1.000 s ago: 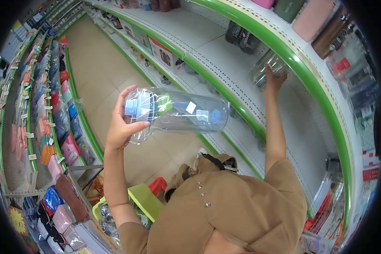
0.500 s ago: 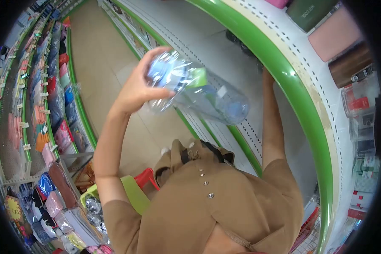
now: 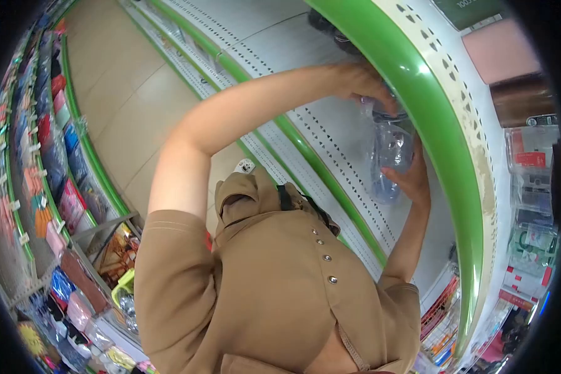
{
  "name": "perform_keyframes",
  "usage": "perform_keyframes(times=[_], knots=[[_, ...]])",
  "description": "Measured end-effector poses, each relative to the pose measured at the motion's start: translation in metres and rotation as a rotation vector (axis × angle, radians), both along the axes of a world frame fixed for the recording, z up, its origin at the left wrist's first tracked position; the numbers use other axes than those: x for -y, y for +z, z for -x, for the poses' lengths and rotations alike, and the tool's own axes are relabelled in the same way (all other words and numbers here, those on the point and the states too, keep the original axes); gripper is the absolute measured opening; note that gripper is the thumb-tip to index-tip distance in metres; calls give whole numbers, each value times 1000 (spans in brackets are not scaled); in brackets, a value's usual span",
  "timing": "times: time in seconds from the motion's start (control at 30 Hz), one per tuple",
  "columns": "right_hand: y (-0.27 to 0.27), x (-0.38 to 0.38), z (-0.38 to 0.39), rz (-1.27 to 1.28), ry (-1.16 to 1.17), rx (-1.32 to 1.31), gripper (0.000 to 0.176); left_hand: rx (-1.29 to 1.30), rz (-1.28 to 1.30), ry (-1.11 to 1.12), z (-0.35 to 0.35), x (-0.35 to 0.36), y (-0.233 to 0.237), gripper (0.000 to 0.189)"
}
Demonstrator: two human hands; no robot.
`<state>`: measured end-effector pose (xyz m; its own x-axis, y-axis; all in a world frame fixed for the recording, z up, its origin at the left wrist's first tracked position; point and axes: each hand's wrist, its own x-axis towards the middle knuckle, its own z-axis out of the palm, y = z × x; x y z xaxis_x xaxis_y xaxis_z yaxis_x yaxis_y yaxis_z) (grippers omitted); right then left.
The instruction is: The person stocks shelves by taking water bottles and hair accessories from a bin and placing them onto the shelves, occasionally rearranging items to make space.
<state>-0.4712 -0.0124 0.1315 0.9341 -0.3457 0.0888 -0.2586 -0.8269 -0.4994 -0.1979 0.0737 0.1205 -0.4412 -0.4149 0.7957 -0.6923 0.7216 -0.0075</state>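
A clear plastic water bottle (image 3: 393, 148) in a loose see-through wrapper is low on the grey-white shelf (image 3: 340, 134), under the green shelf edge. My left hand (image 3: 369, 84) reaches across from the left and is closed around its upper end; the green edge hides part of that end and some fingers. Around the lower part of the bottle, my right hand (image 3: 412, 177) is closed, with the thumb lying across the wrapper.
A curved green shelf edge (image 3: 439, 109) arcs over my hands. Above it stand a pink box-like item (image 3: 500, 51), a brown flask (image 3: 520, 100) and clear containers (image 3: 533, 149). Dark objects (image 3: 330, 30) sit deeper in the shelf. Packed goods (image 3: 71, 199) line the left racks.
My left hand has carried the bottle from over the aisle to the right, into the lower shelf. My right hand, hidden before behind the green edge, now shows at the bottle.
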Motion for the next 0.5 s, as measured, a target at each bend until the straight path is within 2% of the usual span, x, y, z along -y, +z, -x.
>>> perform_keyframes(times=[0.03, 0.07, 0.13, 0.33, 0.4, 0.5], knots=[[0, 3, 5, 89, -65, -24, 86, -74, 86, -111, 3, 7, 3, 45], [-9, 22, 18, 92, -82, -25, 86, -74, 90, -129, 2, 10, 5, 45], [-34, 70, 52, 684, -146, -111, 75, -203, 18, -85, -3, 16, 3, 44], [-30, 62, 22, 578, -113, -146, 74, -596, -183, 116, -37, 20, -11, 41], [-38, 60, -32, 526, -97, -149, 73, -719, -258, 189, -51, 18, -17, 40], [-41, 53, -63, 455, -69, -165, 72, -915, -366, 294, -69, 18, -30, 39]])
